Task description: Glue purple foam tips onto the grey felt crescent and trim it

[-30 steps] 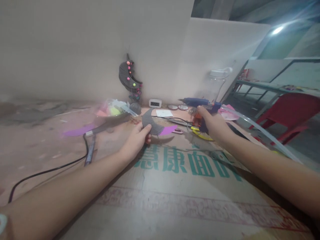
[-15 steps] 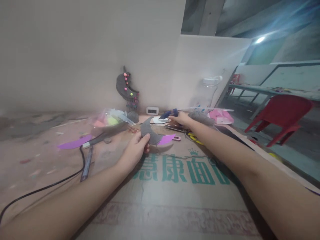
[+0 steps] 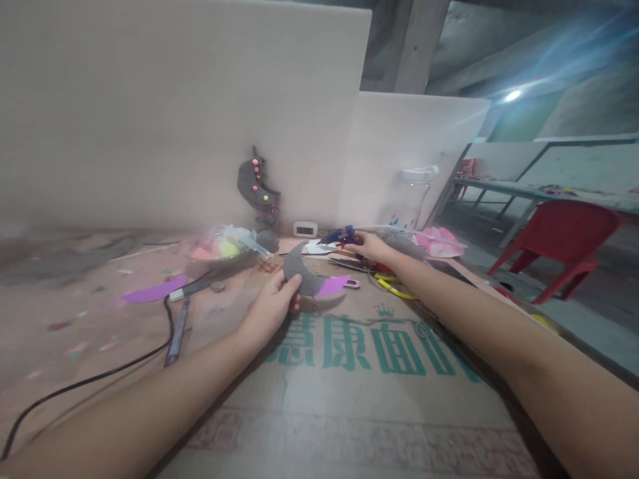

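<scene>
My left hand [image 3: 273,299] pinches a grey crescent moon [image 3: 298,269] by its lower left side, thumb on top. The crescent is wrapped in grey yarn, and its right tip is bare purple [image 3: 333,286]. Farther back, my right hand [image 3: 370,246] is closed at the handle of a dark blue hot glue gun [image 3: 339,235], whose nozzle points left above a white piece of paper [image 3: 319,247]. A clear glue stick seems to jut from the gun's rear, to the right. The fingertips on the handle are partly hidden.
Yellow-handled scissors [image 3: 394,287] lie under my right forearm. On the left are a bowl of coloured pompoms [image 3: 219,247], another purple piece [image 3: 154,290], a marker [image 3: 176,332] and a black cable [image 3: 100,378]. A decorated crescent [image 3: 252,185], small clock [image 3: 305,229] and bottle [image 3: 412,199] stand behind.
The view has tilted up slightly, so everything sits lower. The glue gun's rear has dipped a little with my right hand. My left hand keeps its hold on the crescent moon.
</scene>
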`<move>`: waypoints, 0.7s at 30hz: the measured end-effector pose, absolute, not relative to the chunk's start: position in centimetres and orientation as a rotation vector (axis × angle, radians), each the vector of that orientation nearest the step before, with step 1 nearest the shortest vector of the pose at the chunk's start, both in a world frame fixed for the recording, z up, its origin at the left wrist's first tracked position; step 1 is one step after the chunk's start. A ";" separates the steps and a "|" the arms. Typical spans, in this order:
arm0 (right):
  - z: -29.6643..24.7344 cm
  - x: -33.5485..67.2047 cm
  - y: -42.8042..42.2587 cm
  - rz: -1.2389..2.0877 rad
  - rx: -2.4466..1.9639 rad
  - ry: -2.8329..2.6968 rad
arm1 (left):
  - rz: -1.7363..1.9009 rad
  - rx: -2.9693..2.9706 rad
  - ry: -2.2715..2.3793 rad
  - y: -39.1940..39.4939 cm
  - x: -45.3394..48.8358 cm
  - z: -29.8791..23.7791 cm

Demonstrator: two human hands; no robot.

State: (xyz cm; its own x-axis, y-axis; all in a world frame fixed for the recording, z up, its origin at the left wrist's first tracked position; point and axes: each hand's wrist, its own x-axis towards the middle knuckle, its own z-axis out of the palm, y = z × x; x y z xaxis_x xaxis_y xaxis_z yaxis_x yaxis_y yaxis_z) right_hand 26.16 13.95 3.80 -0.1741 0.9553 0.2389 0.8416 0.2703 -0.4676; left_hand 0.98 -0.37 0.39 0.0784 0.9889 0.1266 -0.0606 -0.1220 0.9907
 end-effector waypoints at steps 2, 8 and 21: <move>3.8 26.0 13.7 0.283 -1.622 -2.062 | 1.272 1.297 1.043 -0.3 1.0 0.3; 4.3 26.4 11.9 0.215 -1.642 -2.107 | 1.286 1.277 1.039 -0.5 1.1 0.6; 4.2 24.4 0.1 0.378 -1.268 -2.402 | 1.358 1.302 1.029 -0.6 0.9 1.3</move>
State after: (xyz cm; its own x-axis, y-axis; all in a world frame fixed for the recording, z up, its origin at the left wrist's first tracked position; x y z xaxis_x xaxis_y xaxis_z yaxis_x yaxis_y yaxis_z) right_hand 24.39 0.15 4.21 -0.5105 0.8317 0.2185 0.7243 0.5528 -0.4120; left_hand 0.94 -0.56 1.27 0.0260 0.9815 0.1899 -0.0822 -0.1872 0.9789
